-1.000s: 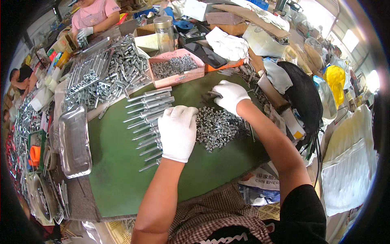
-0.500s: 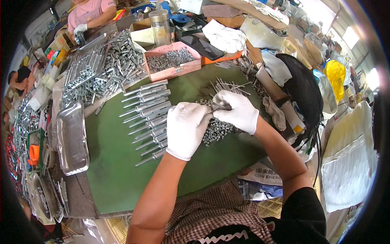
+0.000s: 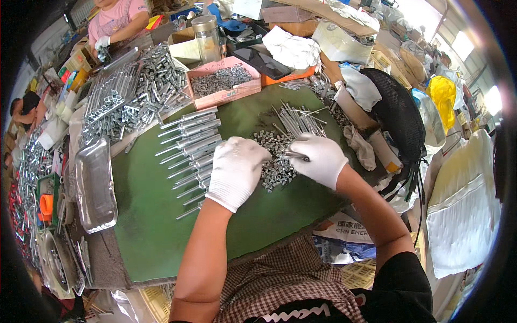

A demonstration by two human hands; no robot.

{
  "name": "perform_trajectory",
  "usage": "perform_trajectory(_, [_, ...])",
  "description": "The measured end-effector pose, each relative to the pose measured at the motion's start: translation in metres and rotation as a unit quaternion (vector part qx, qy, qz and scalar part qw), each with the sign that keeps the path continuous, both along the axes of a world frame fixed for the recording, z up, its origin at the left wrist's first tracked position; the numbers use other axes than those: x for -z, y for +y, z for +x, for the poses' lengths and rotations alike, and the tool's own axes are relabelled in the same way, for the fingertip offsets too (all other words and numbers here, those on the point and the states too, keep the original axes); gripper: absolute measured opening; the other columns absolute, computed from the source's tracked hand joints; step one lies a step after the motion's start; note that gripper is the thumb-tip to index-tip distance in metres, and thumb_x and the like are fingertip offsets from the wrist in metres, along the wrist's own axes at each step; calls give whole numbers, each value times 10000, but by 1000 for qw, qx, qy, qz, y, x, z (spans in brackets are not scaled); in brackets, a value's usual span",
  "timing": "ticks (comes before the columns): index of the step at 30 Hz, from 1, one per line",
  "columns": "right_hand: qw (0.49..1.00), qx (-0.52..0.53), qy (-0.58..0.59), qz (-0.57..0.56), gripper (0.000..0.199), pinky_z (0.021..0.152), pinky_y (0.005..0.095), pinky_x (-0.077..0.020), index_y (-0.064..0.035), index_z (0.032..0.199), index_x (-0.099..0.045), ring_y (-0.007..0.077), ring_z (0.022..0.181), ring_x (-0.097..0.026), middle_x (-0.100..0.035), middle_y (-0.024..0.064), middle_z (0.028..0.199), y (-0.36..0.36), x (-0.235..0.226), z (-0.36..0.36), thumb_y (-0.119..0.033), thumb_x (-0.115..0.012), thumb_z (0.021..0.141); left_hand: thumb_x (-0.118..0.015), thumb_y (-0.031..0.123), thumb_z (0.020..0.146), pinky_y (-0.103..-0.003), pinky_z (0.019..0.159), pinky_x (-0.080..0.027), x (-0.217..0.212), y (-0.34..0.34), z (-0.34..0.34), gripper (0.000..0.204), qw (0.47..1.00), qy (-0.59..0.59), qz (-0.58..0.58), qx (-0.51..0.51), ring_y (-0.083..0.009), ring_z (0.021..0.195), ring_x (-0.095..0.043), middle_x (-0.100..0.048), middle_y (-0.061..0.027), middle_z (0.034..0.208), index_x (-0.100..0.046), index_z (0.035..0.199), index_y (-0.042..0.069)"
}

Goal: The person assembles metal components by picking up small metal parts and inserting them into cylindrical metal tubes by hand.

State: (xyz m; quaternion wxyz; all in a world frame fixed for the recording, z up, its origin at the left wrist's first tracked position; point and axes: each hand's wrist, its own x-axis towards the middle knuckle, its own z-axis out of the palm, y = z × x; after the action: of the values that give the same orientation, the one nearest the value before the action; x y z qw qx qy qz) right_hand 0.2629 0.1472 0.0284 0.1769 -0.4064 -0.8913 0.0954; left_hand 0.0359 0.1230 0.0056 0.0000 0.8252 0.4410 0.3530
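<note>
My left hand (image 3: 236, 169), in a white knit glove, is closed at the left edge of a pile of small metal nuts or bushings (image 3: 276, 171); whatever its fingers hold is hidden. In my gloved right hand (image 3: 320, 160) a grey metal rod (image 3: 295, 155) is pinched, pointing toward the left hand. It hovers over the pile's right side. Left of my left hand lies a row of metal tubes (image 3: 200, 133) with thin rods sticking out of their left ends. Loose thin rods (image 3: 297, 119) lie in a bundle beyond my right hand.
All this lies on a green mat (image 3: 142, 215). A pink box (image 3: 229, 97) of small metal parts stands at its far edge. On the left are a metal tray (image 3: 97, 185) and heaped metal tubes (image 3: 156, 81). A black mesh bag (image 3: 396, 116) is at right. Another person (image 3: 118, 24) works far left.
My hands have drawn apart: the left shifted slightly left, the right slightly right and down. More of the small-parts pile shows between them, and the rod in my right hand is now visible.
</note>
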Motion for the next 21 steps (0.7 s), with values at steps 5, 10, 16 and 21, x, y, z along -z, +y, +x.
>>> perform_trajectory(5, [999, -12, -35, -38, 133, 719, 446, -523, -116, 862, -655, 324, 806, -639, -626, 104, 872, 0, 1, -15, -242, -616, 844, -627, 9, 750, -425, 804, -484, -4, 0, -1, 166, 997, -25, 31, -65, -301, 878, -623, -671, -72, 832, -710, 839, 121])
perform_trajectory(10, [999, -34, 2, -37, 198, 743, 438, -525, -115, 895, -685, 322, 843, -646, -644, 107, 882, 14, -6, -5, -298, -625, 855, -617, -7, 743, -428, 786, -488, -6, -2, -2, 164, 984, -83, 59, -143, -308, 860, -615, -662, -83, 838, -700, 831, 104])
perform_trajectory(16, [994, 92, -64, 16, 252, 811, 473, -490, -95, 942, -659, 377, 912, -615, -631, 167, 943, 83, -13, -20, -313, -533, 921, -630, -26, 746, -415, 742, -496, -7, -1, 0, 181, 973, -93, 97, -189, -301, 819, -620, -668, -74, 836, -697, 843, 112])
perform_trajectory(21, [982, 100, -161, -4, 271, 889, 435, -511, -77, 993, -674, 341, 1035, -632, -653, 164, 1064, 116, -6, -54, -302, -587, 870, -640, -23, 762, -405, 709, -500, -4, 2, -4, 181, 969, -92, 104, -204, -293, 807, -623, -675, -68, 837, -698, 857, 120])
